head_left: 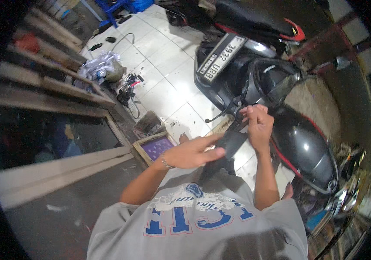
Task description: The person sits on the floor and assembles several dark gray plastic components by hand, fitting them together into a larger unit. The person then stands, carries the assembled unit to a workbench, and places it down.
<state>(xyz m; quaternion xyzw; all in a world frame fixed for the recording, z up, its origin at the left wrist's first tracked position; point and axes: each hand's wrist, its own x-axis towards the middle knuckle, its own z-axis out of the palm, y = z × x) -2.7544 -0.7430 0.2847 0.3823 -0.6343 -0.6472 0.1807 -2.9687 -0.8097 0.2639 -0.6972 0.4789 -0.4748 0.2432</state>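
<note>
A black, flat, roughly rectangular piece (pixel 234 144) is in front of my shirt. My left hand (pixel 194 152), with a bracelet at the wrist, grips its left edge between thumb and fingers. Just above its right end is my right hand (pixel 260 125), its fingers curled together; what they hold, if anything, is hidden. Right beyond my hands stands a black motor scooter (pixel 254 80) with a handlebar lever (pixel 217 116) and a number plate (pixel 222 56). A glossy black, red-edged scooter body part (pixel 306 149) is to the right of my right forearm.
A wooden-framed tray with a purple inside (pixel 156 148) and a small bin (pixel 149 123) are at left. Cables and small parts (pixel 129 89) lie on the white tiled floor (pixel 168 86). Wooden-framed shelving (pixel 60 156) lines the left; another black seat (pixel 250 17) is at the back.
</note>
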